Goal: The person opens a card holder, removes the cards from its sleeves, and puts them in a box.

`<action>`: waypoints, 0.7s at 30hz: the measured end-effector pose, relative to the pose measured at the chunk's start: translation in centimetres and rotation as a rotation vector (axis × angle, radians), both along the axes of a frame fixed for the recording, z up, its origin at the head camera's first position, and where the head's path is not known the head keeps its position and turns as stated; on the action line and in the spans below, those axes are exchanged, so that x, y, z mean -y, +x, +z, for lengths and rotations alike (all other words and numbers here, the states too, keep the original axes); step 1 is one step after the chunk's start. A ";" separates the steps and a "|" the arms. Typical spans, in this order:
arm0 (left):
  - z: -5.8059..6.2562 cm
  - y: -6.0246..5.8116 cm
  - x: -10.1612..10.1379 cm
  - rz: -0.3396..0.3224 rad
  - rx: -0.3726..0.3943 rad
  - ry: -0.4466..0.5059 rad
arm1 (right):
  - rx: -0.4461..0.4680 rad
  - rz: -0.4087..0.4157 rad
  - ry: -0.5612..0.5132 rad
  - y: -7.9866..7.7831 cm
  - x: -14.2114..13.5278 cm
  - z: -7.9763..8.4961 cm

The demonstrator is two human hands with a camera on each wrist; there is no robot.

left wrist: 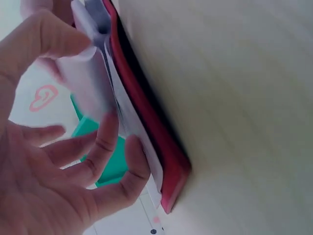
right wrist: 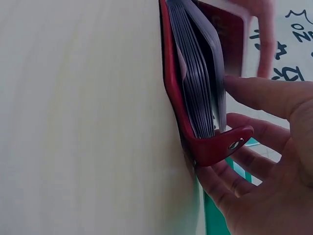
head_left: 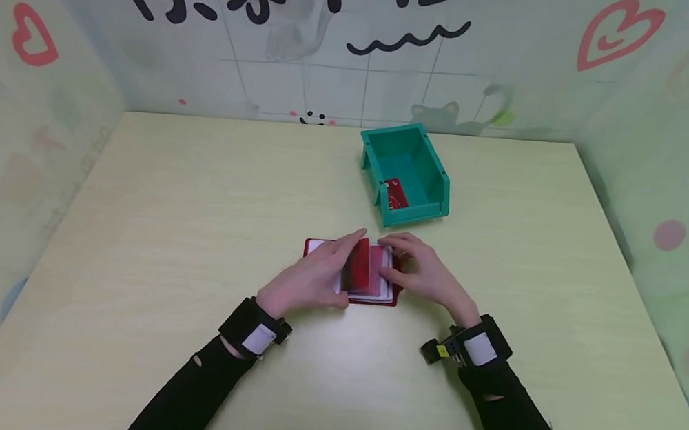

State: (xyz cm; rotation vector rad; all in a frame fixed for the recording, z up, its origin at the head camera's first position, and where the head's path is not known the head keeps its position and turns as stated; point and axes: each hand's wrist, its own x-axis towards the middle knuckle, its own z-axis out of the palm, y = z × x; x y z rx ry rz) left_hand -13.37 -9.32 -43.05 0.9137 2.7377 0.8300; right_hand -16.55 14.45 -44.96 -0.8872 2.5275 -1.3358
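Note:
A red card holder [head_left: 395, 297] lies spread on the table, its clear sleeves [right wrist: 193, 68] stacked inside the cover. Across its left half lies my left hand [head_left: 317, 271], thumb at the near edge and fingers at the far edge. In the left wrist view, the thumb and bent fingers hold a sleeve [left wrist: 85, 73]. On the right half, my right hand [head_left: 423, 271] grips the holder, its thumb against the sleeves and its fingers by the cover's snap strap [right wrist: 225, 147]. Between the hands a red card [head_left: 361, 265] stands raised with its sleeve.
Beyond the hands stands a green open-front bin [head_left: 416, 215], with a red card [head_left: 396, 194] lying inside it. Printed panels [head_left: 332, 89] rise at the back and both sides of the pale wooden table [head_left: 194, 228].

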 end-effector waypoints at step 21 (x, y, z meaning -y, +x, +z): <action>-1.0 -1.6 5.2 0.212 0.435 0.389 | -0.100 -0.043 0.179 0.3 1.0 0.4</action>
